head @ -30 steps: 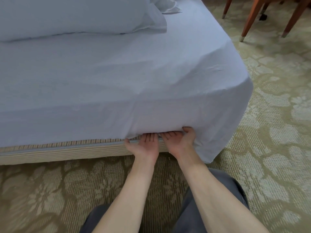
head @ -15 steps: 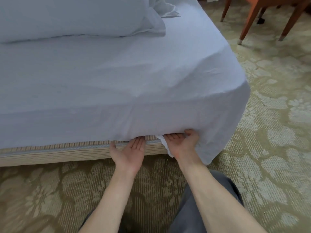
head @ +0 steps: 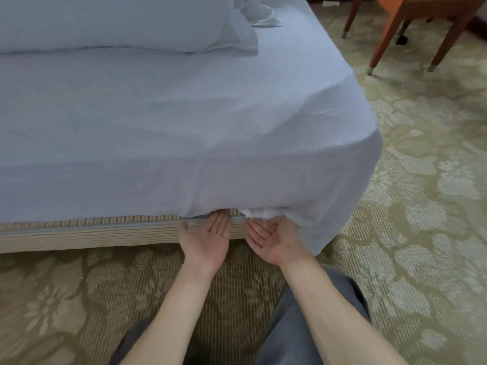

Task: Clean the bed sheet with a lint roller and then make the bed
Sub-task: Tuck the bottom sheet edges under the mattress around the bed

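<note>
A pale blue bed sheet (head: 184,122) covers the mattress and hangs over its near side and right corner. My left hand (head: 208,238) is palm up with straight fingers, the fingertips under the sheet's lower edge against the striped bed base (head: 92,230). To its right, my right hand (head: 274,241) is also palm up, its fingers loosely bent below a bunched white fold of fabric (head: 259,213) that shows under the sheet. A loose flap of sheet hangs beside my right wrist. No lint roller is in view.
A pillow (head: 118,22) in the same pale blue lies at the head of the bed. Wooden furniture legs (head: 384,40) stand on the patterned carpet (head: 421,206) at the upper right. My knees in grey trousers are at the bottom.
Both hands have drawn back a little from under the sheet's edge. A bunched white fold now shows above my right hand, whose thumb has come off the sheet.
</note>
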Available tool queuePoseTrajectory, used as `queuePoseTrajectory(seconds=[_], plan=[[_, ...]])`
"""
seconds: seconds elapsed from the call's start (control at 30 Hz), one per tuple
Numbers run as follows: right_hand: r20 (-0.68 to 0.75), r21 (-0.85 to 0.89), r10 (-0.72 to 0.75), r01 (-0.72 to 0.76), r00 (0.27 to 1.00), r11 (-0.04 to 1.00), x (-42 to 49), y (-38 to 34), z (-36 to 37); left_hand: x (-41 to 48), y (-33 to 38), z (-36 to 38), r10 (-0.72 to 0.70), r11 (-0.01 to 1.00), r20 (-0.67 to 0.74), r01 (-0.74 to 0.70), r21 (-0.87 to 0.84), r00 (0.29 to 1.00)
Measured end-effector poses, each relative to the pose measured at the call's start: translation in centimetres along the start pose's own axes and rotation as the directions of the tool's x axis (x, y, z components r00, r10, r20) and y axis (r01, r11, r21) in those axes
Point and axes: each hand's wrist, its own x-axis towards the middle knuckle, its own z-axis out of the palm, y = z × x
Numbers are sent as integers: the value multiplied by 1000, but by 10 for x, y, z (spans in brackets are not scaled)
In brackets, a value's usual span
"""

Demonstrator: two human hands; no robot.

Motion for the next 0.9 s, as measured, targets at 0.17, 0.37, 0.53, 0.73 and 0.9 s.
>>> queuePoseTrajectory(seconds=[0.17,0.37,0.53,0.73,0.9], plan=[[-10,98,0,1,1000,995,5,-8,4,-7,-30,10,-53,978,-31,58,200,998],[-25,141,-95,98,995,985,17,-2,2,-1,-47,26,-84,978,-19,86,188,996],[-5,10,-50,50,999,999,2,-1,-7,21,-67,36,-100,987,82,109,-115,992],[-37,77,-93,96,995,992,6,-14,-5,32,-72,32,-113,974,117,133,-181,987],[-196,-16,-194,194,961,981,19,-9,-7,16,-62,23,-146,989,45,147,-19,988]])
